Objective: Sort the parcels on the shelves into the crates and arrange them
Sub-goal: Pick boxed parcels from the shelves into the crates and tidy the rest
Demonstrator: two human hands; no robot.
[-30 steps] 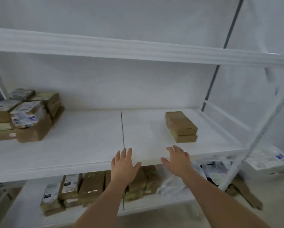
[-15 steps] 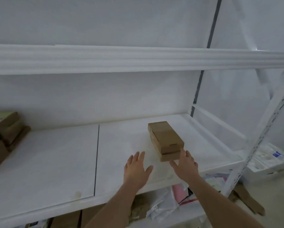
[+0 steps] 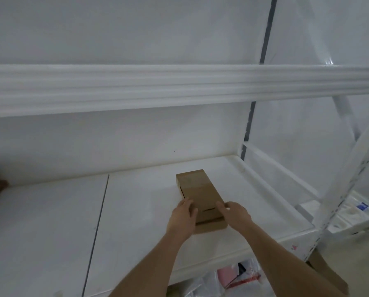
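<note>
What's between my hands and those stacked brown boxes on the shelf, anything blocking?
Nothing visible. The left hand and right hand are already at the near end of the stacked brown boxes, one on each side. The white shelf around them is bare; no crate is in view.

White wall (image 3: 123,28) at far; perforated white upright (image 3: 348,187) at right; dark vertical strip (image 3: 267,28) far right.
</note>
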